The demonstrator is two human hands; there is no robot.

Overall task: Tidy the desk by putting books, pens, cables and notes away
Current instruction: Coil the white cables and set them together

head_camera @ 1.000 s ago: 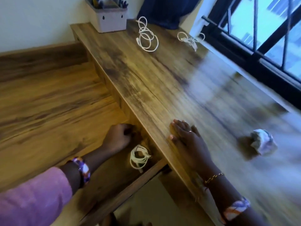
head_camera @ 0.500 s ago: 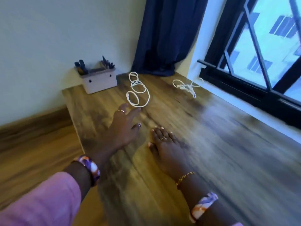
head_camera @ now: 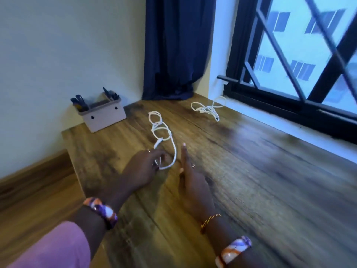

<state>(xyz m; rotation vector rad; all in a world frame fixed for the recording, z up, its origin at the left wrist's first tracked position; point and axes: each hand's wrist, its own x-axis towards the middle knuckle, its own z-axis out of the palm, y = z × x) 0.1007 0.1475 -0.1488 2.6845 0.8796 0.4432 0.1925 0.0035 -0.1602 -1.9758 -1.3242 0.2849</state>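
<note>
Wood-grain counter (head_camera: 251, 180) runs up to a pale wall, a dark blue curtain (head_camera: 177, 45) and a black-framed window (head_camera: 289, 64). A beige pen box (head_camera: 102, 117) stands at about 10 o'clock near the far corner.

Half a second ago the left hand lay flat short of the near white cable; now the left hand (head_camera: 143, 169) has reached forward, and its grip is narrowed onto the nearest loop of that near white cable (head_camera: 162, 136), fingers curled round the strand. The rest of the cable still lies in loops on the counter, trailing toward 12 o'clock. The right hand (head_camera: 191, 182) has turned onto its edge just beside the loop at 1 o'clock, fingers straight and together, its grip wide and holding nothing, not touching the cable as far as can be seen.

A second white cable (head_camera: 208, 109) rests unmoved near the window sill at 1 o'clock, well apart from both hands.
</note>
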